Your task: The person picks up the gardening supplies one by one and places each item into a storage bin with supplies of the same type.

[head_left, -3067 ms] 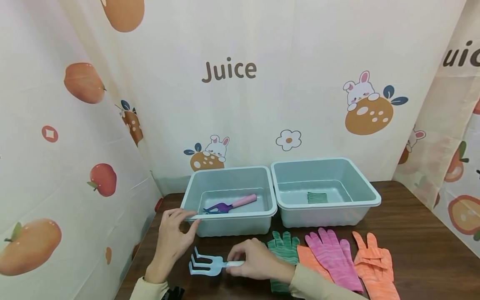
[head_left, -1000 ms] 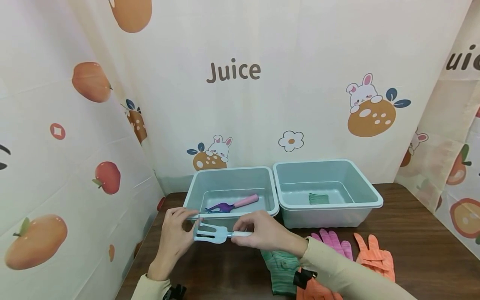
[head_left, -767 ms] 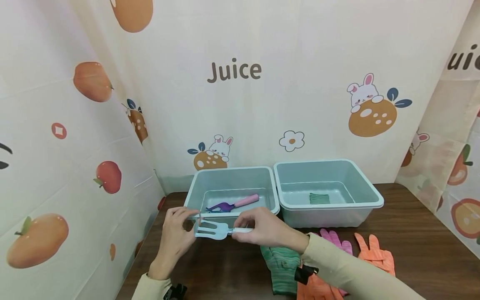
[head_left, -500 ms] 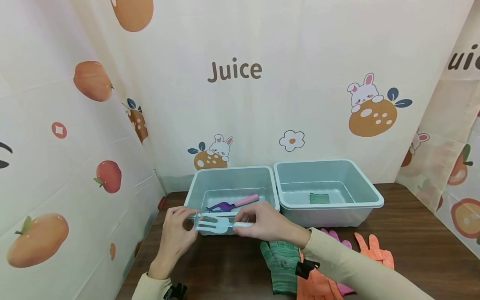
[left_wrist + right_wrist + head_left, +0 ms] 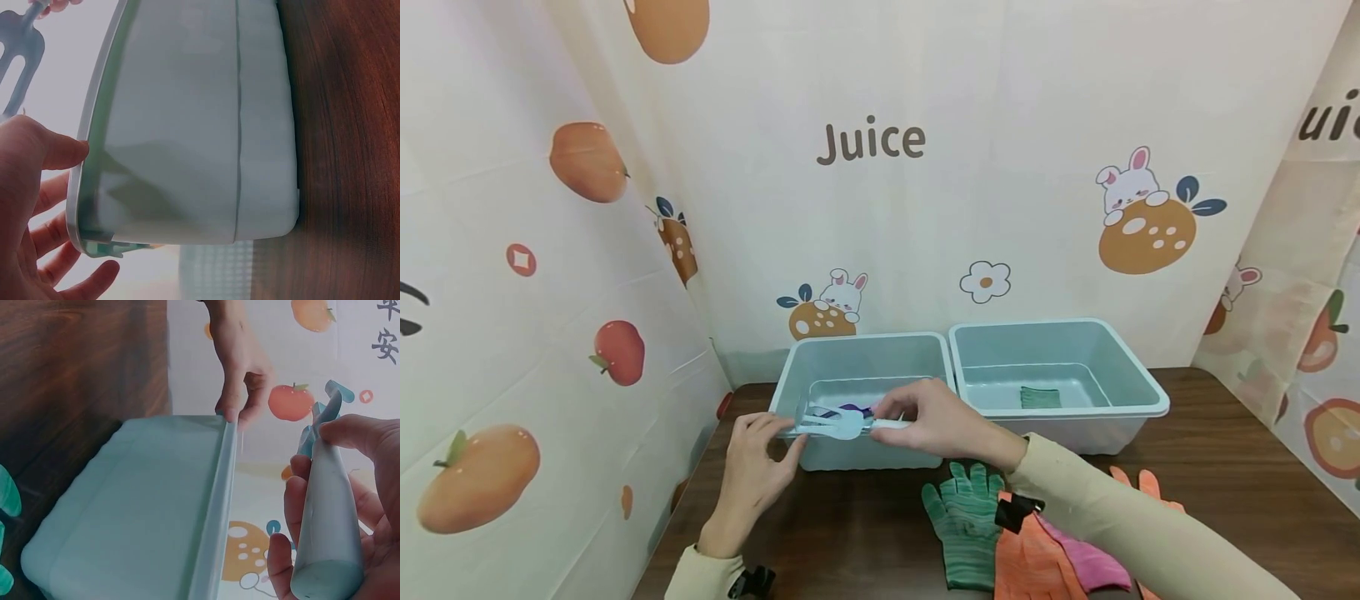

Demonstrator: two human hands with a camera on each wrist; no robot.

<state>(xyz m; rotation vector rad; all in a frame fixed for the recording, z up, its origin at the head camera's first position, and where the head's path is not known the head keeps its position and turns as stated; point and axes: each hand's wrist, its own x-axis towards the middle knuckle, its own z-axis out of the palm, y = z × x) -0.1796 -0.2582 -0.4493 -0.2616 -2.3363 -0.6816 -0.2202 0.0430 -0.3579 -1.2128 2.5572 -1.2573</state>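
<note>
While the left hand [image 5: 751,471] pinches the bin's [image 5: 868,454] rim [image 5: 216,506], the right hand [image 5: 936,421] grips the rake [image 5: 846,425] and has raised it from out front to about rim height, so it's basically at the opening, not set down yet.

The left bin [image 5: 872,454] and right bin [image 5: 1067,429] look like smooth moulded plastic, softly glossy along the rims, and the hand fork [image 5: 847,425] has a smooth, satin, plastic-looking handle [image 5: 328,519]; whether its head [image 5: 31,37] is coated metal or plastic is unclear. The green glove [image 5: 967,533] and orange glove [image 5: 1033,558] are matt, knit-looking cloth. Faintly shiny wood grain covers the counter [image 5: 865,533], before a lightly creased fabric backdrop [image 5: 1022,125].
</note>
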